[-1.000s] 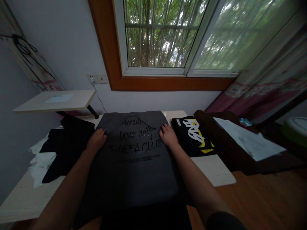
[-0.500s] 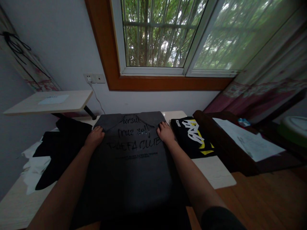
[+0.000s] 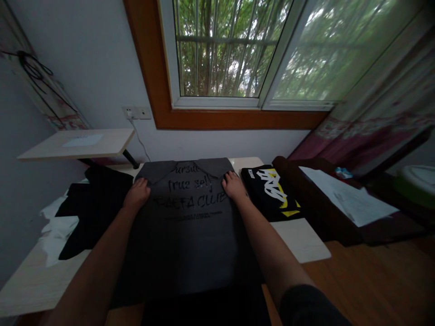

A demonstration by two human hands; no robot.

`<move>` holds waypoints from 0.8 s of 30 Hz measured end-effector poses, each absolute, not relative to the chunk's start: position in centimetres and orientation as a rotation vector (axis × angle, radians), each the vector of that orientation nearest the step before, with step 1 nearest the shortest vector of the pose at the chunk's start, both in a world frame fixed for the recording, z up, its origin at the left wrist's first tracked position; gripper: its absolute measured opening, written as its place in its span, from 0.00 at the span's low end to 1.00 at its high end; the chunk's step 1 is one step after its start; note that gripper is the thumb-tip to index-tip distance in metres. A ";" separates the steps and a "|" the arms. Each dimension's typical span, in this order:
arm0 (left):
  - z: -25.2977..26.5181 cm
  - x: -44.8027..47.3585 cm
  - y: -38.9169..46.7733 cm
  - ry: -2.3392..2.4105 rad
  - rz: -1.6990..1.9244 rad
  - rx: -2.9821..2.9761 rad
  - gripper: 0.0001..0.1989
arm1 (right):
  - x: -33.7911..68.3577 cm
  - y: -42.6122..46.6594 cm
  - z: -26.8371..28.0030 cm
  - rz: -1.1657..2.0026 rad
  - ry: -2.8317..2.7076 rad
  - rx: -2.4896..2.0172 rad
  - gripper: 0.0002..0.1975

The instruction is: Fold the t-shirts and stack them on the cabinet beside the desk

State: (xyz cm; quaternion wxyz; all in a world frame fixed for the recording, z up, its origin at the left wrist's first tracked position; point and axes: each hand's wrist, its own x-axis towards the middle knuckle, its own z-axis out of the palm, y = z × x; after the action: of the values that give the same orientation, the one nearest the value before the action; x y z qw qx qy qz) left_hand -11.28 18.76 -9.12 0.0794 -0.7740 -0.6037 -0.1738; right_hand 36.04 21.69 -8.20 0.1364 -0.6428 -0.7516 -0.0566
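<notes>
Here, one dark-grey lettered fabric shirt (image 3: 190, 244) lies on the pale wood-grain counter (image 3: 302, 239), beneath left hand (image 3: 137, 194) and right hand (image 3: 234, 185); whether either grip pinches it, I cannot tell. One folded black printed garment (image 3: 260, 194) lies right, rumpled black cloth (image 3: 93, 203) left.

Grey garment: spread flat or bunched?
Spread flat: the grey garment lies mostly smooth, lettering facing up, with the left hand and right hand at its upper sides. Whether its sleeves are tucked beneath, cannot tell.

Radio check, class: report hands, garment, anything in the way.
Left hand, right hand on gray garment, opposite sides. Lettering up. Folded black garment just right of it.
</notes>
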 end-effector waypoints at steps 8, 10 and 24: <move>-9.1 -10.9 15.3 -1.886 -0.529 -2.193 0.25 | 36.3 20.4 -8.6 -0.207 -2.099 -1.795 0.24; -9.0 -10.8 14.2 -1.882 -0.526 -2.198 0.25 | 36.5 20.0 -8.8 -0.225 -2.084 -1.780 0.24; -8.9 -10.0 12.5 -1.992 -0.490 -2.135 0.23 | 37.3 21.3 -9.1 -0.167 -2.131 -1.843 0.26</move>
State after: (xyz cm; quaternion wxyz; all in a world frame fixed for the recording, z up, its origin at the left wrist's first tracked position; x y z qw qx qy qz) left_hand -9.98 12.49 -8.94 0.0904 -0.7181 -0.6700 -0.1650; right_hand 37.26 21.26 -9.10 0.1589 -0.6448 -0.7454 -0.0584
